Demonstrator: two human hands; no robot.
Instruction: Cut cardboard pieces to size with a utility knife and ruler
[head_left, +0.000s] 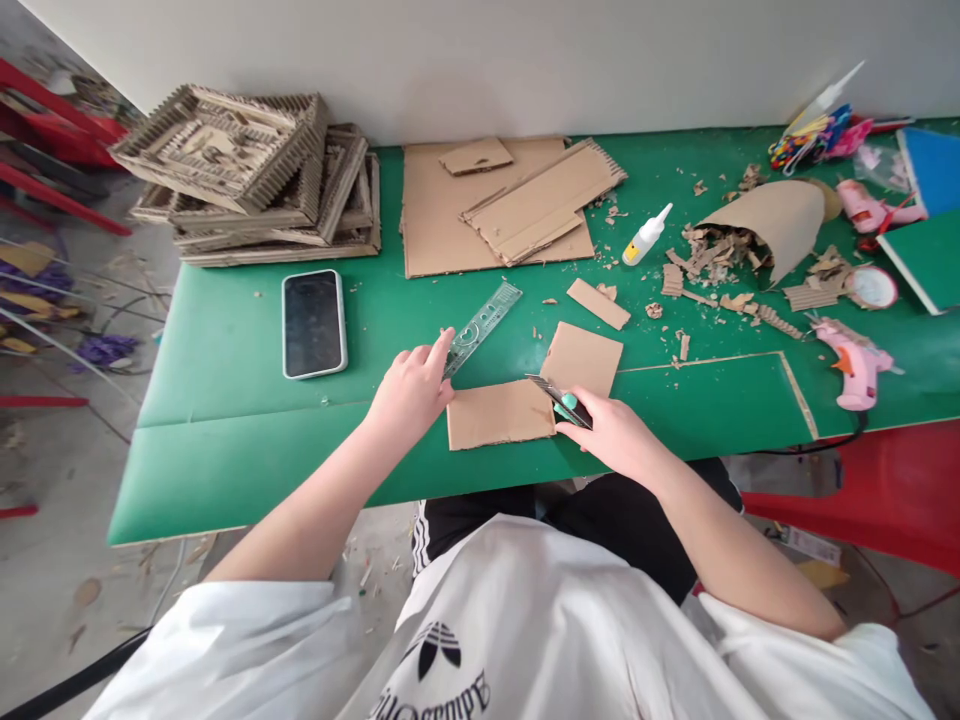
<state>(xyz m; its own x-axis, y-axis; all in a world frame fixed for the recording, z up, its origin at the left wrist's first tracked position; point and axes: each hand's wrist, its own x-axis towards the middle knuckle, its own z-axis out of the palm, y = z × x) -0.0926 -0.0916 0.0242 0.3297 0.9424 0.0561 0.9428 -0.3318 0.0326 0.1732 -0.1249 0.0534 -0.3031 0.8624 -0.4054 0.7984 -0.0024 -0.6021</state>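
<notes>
My left hand (416, 390) is closed on the near end of a clear plastic ruler (484, 325), which slants away to the upper right over the green tabletop. In my right hand (611, 430) is a utility knife (564, 400) with a teal slider, its blade pointing left. Below the blade lies a rectangular piece of cardboard (495, 417), near the table's front edge. A squarer cardboard piece (581, 358) sits just behind it, close to the knife. Farther back is a narrow cardboard strip (598, 303).
A phone (313, 325) lies at left before stacked corrugated cardboard frames (225, 150). Cardboard sheets (442, 235) lie at the back. A glue bottle (646, 236), cardboard scraps (720, 255), a curved cardboard piece (787, 215) and a pink glue gun (855, 365) occupy the right.
</notes>
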